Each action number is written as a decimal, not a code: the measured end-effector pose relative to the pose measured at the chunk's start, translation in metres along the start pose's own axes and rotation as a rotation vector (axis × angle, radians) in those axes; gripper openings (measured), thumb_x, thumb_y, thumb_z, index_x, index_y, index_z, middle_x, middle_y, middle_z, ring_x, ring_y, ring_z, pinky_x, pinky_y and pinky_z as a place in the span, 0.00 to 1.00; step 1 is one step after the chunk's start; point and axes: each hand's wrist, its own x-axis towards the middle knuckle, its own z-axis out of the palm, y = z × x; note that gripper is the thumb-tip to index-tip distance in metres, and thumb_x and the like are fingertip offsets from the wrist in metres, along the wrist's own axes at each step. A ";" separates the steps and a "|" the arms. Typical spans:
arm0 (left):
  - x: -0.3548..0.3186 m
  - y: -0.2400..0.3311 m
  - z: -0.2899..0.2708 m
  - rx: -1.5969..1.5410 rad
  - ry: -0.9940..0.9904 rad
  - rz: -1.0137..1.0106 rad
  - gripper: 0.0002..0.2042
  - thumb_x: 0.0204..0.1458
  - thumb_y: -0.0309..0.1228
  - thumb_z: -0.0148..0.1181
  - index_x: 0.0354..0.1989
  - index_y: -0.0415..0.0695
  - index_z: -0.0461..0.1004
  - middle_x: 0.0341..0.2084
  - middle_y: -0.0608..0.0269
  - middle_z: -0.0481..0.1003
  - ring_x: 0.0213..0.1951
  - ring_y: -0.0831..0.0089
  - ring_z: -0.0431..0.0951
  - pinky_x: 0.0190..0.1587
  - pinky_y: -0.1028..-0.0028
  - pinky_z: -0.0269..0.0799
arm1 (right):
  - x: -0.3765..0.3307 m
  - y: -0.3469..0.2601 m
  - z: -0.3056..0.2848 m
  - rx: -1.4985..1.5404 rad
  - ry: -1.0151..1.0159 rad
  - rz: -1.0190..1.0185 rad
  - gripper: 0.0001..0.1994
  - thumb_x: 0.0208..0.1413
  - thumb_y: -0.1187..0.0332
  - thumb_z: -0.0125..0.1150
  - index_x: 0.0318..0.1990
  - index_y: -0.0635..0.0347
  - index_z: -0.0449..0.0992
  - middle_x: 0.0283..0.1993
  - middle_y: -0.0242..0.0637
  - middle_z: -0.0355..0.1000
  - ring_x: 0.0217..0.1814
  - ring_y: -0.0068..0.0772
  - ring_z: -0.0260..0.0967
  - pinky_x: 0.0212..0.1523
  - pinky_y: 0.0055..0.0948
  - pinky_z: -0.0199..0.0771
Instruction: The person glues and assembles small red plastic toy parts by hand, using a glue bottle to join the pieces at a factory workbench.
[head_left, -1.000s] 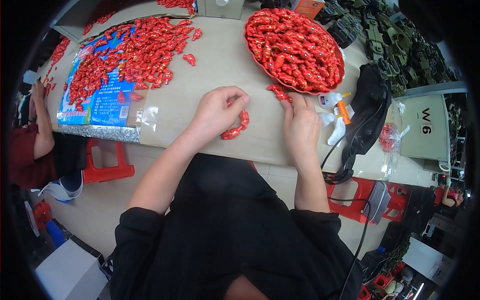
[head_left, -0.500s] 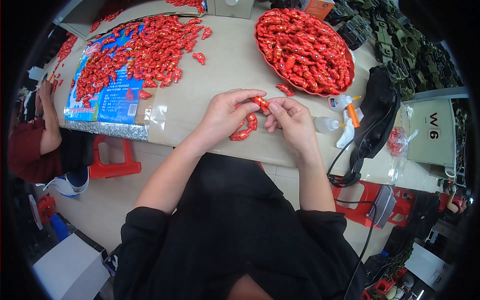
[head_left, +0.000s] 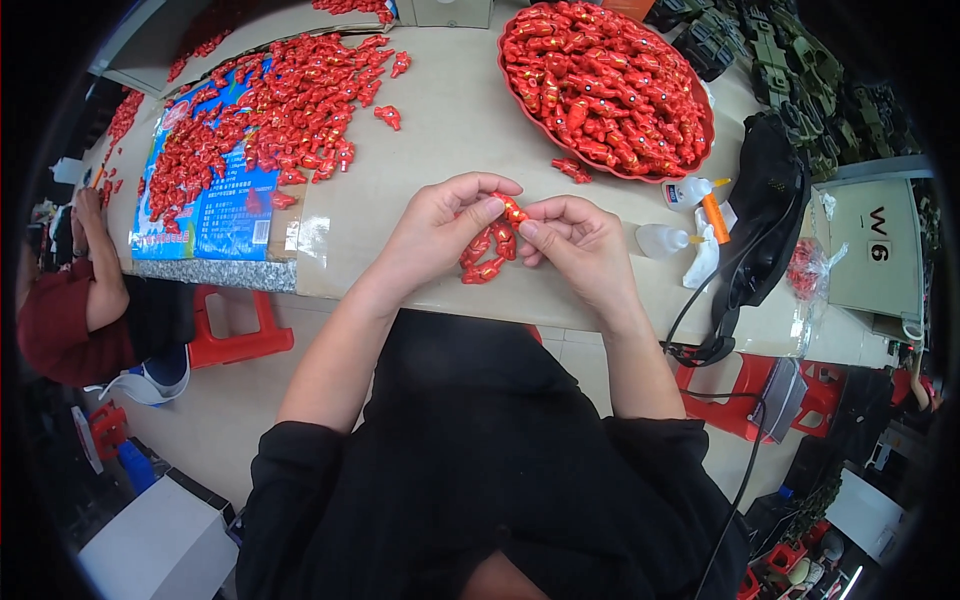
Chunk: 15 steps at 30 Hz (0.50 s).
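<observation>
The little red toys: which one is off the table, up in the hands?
The red toy piece pinched between the left hand and right hand. The small pile below lies on the table.

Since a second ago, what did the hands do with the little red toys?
Both hands lifted off the table and came together: the left hand and right hand now pinch one small red toy piece between their fingertips. It was picked up since then. The few red pieces below them, the red tray and the glue bottles stayed put.
</observation>
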 end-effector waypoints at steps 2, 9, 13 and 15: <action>-0.001 0.001 0.000 0.019 -0.004 -0.026 0.10 0.53 0.26 0.46 0.42 0.37 0.69 0.26 0.68 0.70 0.25 0.88 0.66 0.27 0.87 0.63 | -0.001 0.000 0.002 -0.022 0.013 0.009 0.08 0.49 0.75 0.54 0.36 0.69 0.68 0.27 0.37 0.71 0.27 0.20 0.69 0.27 0.17 0.71; 0.000 -0.002 0.000 0.030 0.029 -0.079 0.10 0.52 0.27 0.48 0.41 0.37 0.69 0.24 0.68 0.71 0.24 0.88 0.65 0.26 0.87 0.62 | -0.001 -0.002 0.005 -0.053 0.040 0.042 0.06 0.49 0.75 0.55 0.33 0.69 0.69 0.27 0.37 0.71 0.27 0.20 0.70 0.28 0.17 0.72; 0.003 -0.007 0.001 0.056 0.013 -0.028 0.10 0.52 0.25 0.47 0.40 0.36 0.70 0.26 0.65 0.73 0.27 0.84 0.70 0.30 0.85 0.67 | 0.000 0.000 0.004 -0.033 0.030 0.038 0.05 0.49 0.75 0.55 0.32 0.69 0.70 0.27 0.37 0.71 0.27 0.20 0.70 0.28 0.17 0.72; 0.005 -0.004 0.000 0.038 -0.003 -0.063 0.10 0.52 0.25 0.46 0.39 0.35 0.70 0.27 0.63 0.73 0.28 0.83 0.71 0.31 0.84 0.68 | 0.001 -0.001 0.004 -0.046 0.032 0.031 0.05 0.49 0.76 0.55 0.32 0.69 0.70 0.26 0.37 0.71 0.26 0.20 0.70 0.28 0.17 0.72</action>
